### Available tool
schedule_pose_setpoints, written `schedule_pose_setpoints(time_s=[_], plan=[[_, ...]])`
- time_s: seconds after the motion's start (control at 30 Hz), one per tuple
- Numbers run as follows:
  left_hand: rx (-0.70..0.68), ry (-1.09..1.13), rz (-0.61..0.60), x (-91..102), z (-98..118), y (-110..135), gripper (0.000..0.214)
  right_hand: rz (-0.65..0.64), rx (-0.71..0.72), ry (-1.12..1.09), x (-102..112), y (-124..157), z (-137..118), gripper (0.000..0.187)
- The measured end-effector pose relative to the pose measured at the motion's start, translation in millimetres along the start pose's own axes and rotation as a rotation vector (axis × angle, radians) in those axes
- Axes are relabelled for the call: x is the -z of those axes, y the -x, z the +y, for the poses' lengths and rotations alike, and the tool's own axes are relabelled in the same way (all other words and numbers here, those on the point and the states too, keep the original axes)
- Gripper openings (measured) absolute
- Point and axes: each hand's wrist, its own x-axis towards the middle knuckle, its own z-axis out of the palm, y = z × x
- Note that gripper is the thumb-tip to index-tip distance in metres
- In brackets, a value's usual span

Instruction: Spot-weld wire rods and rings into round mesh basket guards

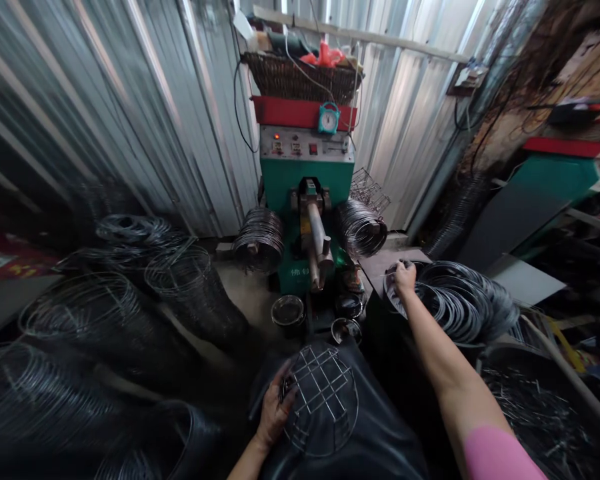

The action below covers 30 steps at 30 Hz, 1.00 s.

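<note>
A round wire grid (323, 400) lies on the black apron over my lap. My left hand (274, 408) grips its left rim, fingers curled round the wire. My right arm stretches forward to the right. My right hand (404, 276) is closed on the top of a leaning stack of wire rings (460, 300); its fingers pinch one ring at the stack's near end. Straight ahead stands a green machine (305, 180) with a metal arm pointing toward me.
Wire coils hang on both sides of the machine. Tall stacks of wire baskets (105, 313) crowd the left. Small round tins (288, 311) sit below the machine. A dark tub (545, 407) of wire pieces is at the lower right. Corrugated metal walls close the back.
</note>
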Motion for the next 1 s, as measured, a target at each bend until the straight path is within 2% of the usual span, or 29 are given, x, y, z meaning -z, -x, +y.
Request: schedule_pose_setpoints(time_s=[0.1, 0.17, 0.3, 0.4, 0.47, 0.57, 0.67, 0.73, 0.8, 0.87, 1.0], plan=[[0.004, 0.027, 0.009, 1.7, 1.1, 4.1, 0.071, 0.067, 0.136, 0.048, 15.9, 1.3, -33.6, 0.017], [0.026, 0.024, 0.037, -0.7, 0.8, 5.3, 0.063, 0.089, 0.289, 0.135, 24.5, -0.4, -59.5, 0.017], [0.097, 0.051, 0.123, -13.7, 1.4, 2.5, 0.046, 0.063, 0.632, 0.470, 36.3, -7.9, -110.1, 0.022], [0.131, 0.112, 0.170, -21.1, 5.9, -4.7, 0.042, 0.003, 0.703, 0.772, 42.7, -9.3, -135.4, 0.032], [0.124, 0.137, 0.149, -21.3, 10.4, -12.2, 0.041, -0.009, 0.724, 0.977, 45.4, -1.5, -143.3, 0.037], [0.114, 0.184, 0.068, -16.2, 15.3, -27.1, 0.040, -0.085, 0.751, 1.204, 44.4, 29.0, -143.8, 0.041], [0.130, 0.265, -0.011, -10.8, 12.4, -42.8, 0.039, -0.283, 0.806, 1.293, 36.6, 76.9, -137.3, 0.037], [0.162, 0.297, -0.028, -9.5, 6.6, -50.2, 0.040, -0.448, 0.846, 1.215, 27.9, 111.4, -130.9, 0.034], [0.184, 0.334, -0.056, -9.7, 1.3, -53.2, 0.042, -0.613, 0.826, 0.999, 16.2, 143.1, -120.8, 0.032], [0.195, 0.369, -0.091, -10.0, -1.3, -52.1, 0.044, -0.747, 0.698, 0.751, 2.0, 169.5, -103.5, 0.029], [0.176, 0.425, -0.174, -6.8, -0.8, -43.6, 0.047, -0.898, 0.265, 0.442, -24.9, 201.0, -44.8, 0.020]])
